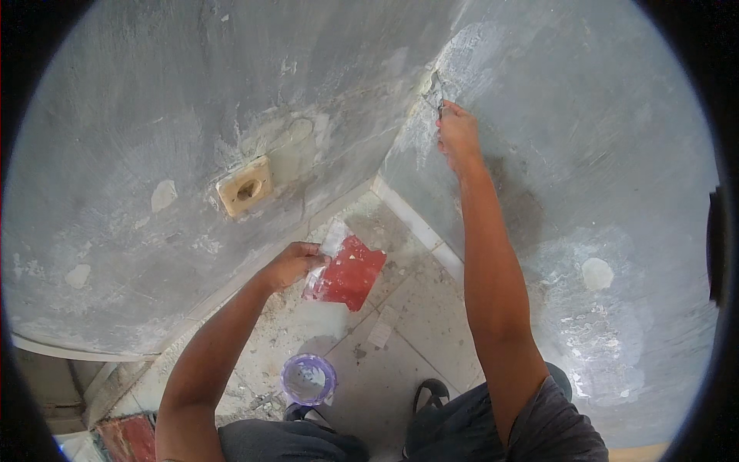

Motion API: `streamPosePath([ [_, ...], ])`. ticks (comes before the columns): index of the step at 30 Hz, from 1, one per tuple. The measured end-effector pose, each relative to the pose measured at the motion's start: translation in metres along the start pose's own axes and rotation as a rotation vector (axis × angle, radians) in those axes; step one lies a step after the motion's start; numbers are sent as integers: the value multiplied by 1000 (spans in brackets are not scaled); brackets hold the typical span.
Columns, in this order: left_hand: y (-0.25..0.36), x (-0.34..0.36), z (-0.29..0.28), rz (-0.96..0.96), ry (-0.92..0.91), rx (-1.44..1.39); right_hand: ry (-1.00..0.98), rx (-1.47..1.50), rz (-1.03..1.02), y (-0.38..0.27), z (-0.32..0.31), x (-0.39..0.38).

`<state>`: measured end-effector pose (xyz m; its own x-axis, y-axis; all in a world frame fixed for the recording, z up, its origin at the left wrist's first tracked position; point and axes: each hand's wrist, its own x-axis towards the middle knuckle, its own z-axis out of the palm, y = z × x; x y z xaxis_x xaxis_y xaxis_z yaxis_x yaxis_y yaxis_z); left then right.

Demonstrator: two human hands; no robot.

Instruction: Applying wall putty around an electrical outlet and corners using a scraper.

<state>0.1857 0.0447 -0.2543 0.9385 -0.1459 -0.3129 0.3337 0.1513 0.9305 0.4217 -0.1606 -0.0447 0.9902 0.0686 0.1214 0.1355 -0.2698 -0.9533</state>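
Fingers point(453, 115) of my right hand point(459, 138) are pinched shut on a small scraper point(438, 92), only its thin blade showing above the knuckles; the blade tip touches the wall corner point(419, 115) where the two grey plastered faces meet. White filler patch point(477, 54) sits just right of the corner, at blade height. My left hand point(292, 264) is lower, left of the corner and well below it, fingers curled closed around the edge of a red trowel point(350, 273); the trowel is held flat and tilted, with a smear of white filler on its upper left end. Trowel hangs over the tiled floor point(416, 308), not touching it as far as I can tell. A beige socket box point(245, 185) is set in the left wall face, left of the corner and above my left hand. A purple-rimmed tub point(308, 379) stands on the floor below the trowel, near my knees. Dried white patches on the right wall face, well right of the corner.
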Motion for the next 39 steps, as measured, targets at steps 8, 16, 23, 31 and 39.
streamPosePath([
  [8, 1, 6, 2, -43, -12, 68, 94, 58, -18, -6, 21, 0],
  [16, 11, -5, 8, -32, -38, 18, 83, 165, -130, -9, 78, -2],
  [23, 8, 2, 16, -50, -66, 11, 115, 226, -167, 5, 103, 19],
  [31, 0, 0, 3, -51, -15, -6, -16, 388, 54, -10, 46, -77],
  [39, -3, -5, -4, -51, 18, 86, 27, 227, 42, -5, 19, -37],
])
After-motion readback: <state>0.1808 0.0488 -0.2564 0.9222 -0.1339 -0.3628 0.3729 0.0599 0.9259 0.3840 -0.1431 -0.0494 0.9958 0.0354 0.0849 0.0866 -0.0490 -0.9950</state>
